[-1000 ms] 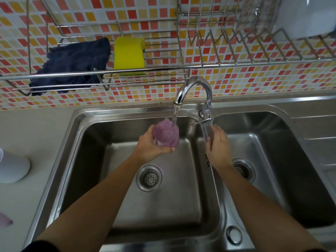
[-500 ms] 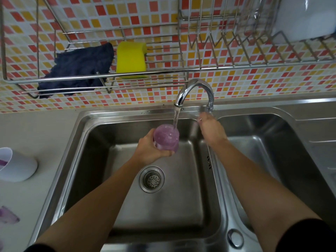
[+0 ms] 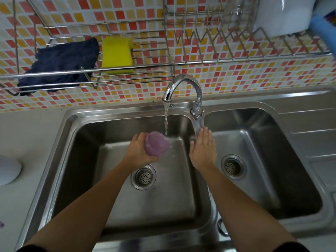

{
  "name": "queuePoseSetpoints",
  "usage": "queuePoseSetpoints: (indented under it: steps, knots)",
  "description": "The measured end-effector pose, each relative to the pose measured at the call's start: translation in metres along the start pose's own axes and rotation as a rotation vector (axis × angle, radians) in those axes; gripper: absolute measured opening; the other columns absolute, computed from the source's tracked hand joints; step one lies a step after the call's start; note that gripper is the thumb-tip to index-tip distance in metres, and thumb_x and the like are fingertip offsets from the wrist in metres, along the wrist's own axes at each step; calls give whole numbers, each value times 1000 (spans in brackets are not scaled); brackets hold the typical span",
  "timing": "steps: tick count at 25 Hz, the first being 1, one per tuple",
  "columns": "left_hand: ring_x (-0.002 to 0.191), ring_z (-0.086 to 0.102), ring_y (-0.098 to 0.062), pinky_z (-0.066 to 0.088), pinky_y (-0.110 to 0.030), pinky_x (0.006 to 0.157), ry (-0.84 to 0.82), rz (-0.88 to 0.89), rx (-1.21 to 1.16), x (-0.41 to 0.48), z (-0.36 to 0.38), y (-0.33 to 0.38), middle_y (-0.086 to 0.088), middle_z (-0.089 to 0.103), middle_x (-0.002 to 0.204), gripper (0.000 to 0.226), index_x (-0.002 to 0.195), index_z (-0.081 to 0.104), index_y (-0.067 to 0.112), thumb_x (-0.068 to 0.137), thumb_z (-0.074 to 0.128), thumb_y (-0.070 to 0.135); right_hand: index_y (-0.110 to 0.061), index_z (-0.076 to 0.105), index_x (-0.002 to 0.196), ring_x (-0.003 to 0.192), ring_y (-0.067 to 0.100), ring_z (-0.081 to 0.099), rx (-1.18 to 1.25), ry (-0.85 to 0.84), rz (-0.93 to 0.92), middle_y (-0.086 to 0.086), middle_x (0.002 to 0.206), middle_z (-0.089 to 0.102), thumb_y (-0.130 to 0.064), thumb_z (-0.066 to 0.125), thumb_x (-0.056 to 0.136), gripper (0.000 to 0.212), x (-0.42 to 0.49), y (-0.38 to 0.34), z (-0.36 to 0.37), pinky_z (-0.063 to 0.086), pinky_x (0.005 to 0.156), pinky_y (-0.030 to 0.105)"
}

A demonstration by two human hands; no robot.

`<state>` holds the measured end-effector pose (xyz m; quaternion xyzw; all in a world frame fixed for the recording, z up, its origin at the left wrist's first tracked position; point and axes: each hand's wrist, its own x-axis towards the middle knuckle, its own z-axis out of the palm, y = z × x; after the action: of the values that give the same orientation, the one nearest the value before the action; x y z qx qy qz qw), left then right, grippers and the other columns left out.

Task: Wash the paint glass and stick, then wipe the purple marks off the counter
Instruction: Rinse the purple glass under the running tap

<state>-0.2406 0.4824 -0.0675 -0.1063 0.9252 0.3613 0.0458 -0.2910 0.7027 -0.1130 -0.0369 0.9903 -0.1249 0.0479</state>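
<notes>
Over sink [image 3: 76,128], left hand [image 3: 138,153] grips paint glass [image 3: 156,144] under water.

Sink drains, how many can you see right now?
2. One drain sits in the left basin, just below the left hand holding the paint glass. The other drain is in the right basin, right of the right hand.

Dark blue cloth [image 3: 60,64] and yellow sponge [image 3: 117,55] on wire rack [image 3: 163,65], running faucet [image 3: 183,88]
</notes>
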Motion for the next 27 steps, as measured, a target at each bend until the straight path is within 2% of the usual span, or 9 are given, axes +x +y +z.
queuePoseSetpoints:
  steps: [2,6,11,17,20,23,25,27]
  knots:
    - [99,47,-16,44,-25,83,1,16,85,-2,2,-6,1,42,111,86,127,46,18,52,86,20,-4,-3,147,145,27,-6,-53,-36,-60,15,157,-5,-27,23,98,60,-7,11,7,-1,116,38]
    - [109,40,-30,46,-40,94,22,52,306,-3,2,-19,-10,41,121,87,136,44,19,57,81,19,-3,-5,147,145,26,-8,-41,-64,-86,14,157,-7,-17,33,94,67,-6,14,6,0,116,36]
    - [107,38,-33,42,-38,91,138,172,528,-1,-6,-26,-15,44,123,78,133,49,16,60,73,6,-1,-5,147,145,26,-8,-48,-51,-81,16,157,-7,-16,33,93,67,-5,13,8,-1,116,35]
    - [105,36,-31,52,-46,80,296,448,761,6,-9,-27,-17,58,112,86,119,59,8,38,86,-3,0,-5,146,145,27,-8,-41,-24,-96,17,157,-8,-18,33,94,67,-6,14,8,-4,116,35]
    - [111,38,-34,51,-47,82,292,591,863,5,-14,-24,-14,51,117,90,122,53,9,37,84,-1,0,-4,147,145,27,-7,-40,-6,-103,17,157,-7,-18,35,93,68,-5,13,11,-2,116,35]
    - [115,38,-35,50,-48,85,261,690,963,-3,-23,-20,-13,42,122,84,125,52,8,46,80,2,-1,-2,147,145,27,-6,-25,-1,-120,17,157,-6,-18,35,93,68,-3,15,12,0,117,36]
    - [113,38,-34,50,-48,86,304,604,863,-11,-29,-10,-15,45,122,80,125,53,8,50,78,1,-2,5,148,146,25,1,95,25,-130,16,157,3,-16,36,92,66,-6,18,10,6,119,36]
    - [111,37,-26,47,-42,90,319,292,427,-21,-38,0,-11,43,122,80,128,49,14,55,79,4,-3,22,145,141,26,23,364,130,-90,15,153,24,-12,40,91,58,-17,13,-1,23,116,41]
